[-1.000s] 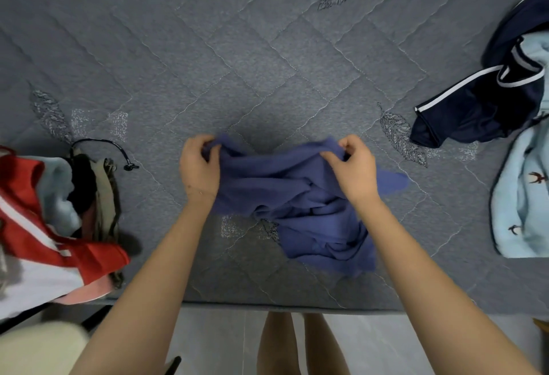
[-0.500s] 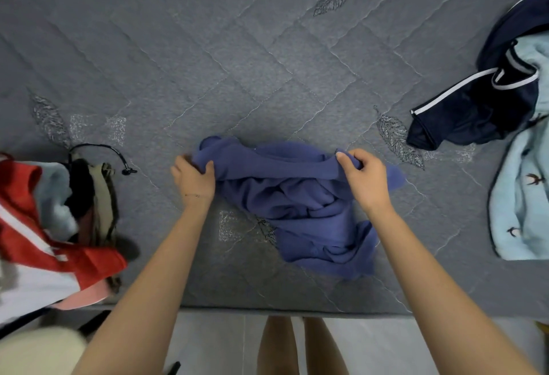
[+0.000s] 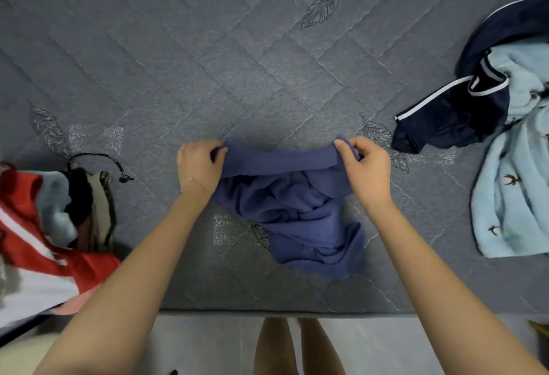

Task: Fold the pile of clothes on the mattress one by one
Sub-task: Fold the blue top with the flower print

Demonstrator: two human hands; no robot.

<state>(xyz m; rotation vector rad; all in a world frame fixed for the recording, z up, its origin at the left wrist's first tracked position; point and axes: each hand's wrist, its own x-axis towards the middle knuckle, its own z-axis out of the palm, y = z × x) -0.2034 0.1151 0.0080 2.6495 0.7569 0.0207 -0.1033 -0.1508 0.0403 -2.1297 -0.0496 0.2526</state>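
**Opening step of one fold.** A blue garment point(image 3: 291, 205) lies near the front edge of the mattress point(image 3: 237, 62). Its lower part is bunched and creased, and one long edge is drawn out between the two hands. The left hand point(image 3: 197, 166) grips the left end of that edge, fingers curled round the cloth. The right hand point(image 3: 367, 171) pinches the right end between thumb and fingers. The edge runs nearly straight between them, and the rest of the garment trails toward the person in loose folds. Whether the held edge is a waistband or a hem cannot be told, since the crumpled cloth hides the garment's shape.

**Judged stage.** The piece is being spread and no fold is yet made. The next move calls for laying the garment flat on the quilted area ahead of the hands, so that the bunched part opens out before it is doubled over. Both grips need to pull evenly, or the edge will skew.

**Surroundings.** To the right, well apart from the hands, a navy garment with white piping point(image 3: 451, 119) lies partly over a pale blue garment with small bird prints point(image 3: 511, 196). To the left, a heap holds a red and white garment point(image 3: 29, 241) and an olive piece point(image 3: 102, 211), with a black drawstring point(image 3: 98, 157) looped on the mattress. Below the mattress edge show the floor point(image 3: 208, 342) and the person's legs point(image 3: 276, 345). The near corner of the navy garment is the closest neighbour and could be caught if the blue garment is spread wide to the right.
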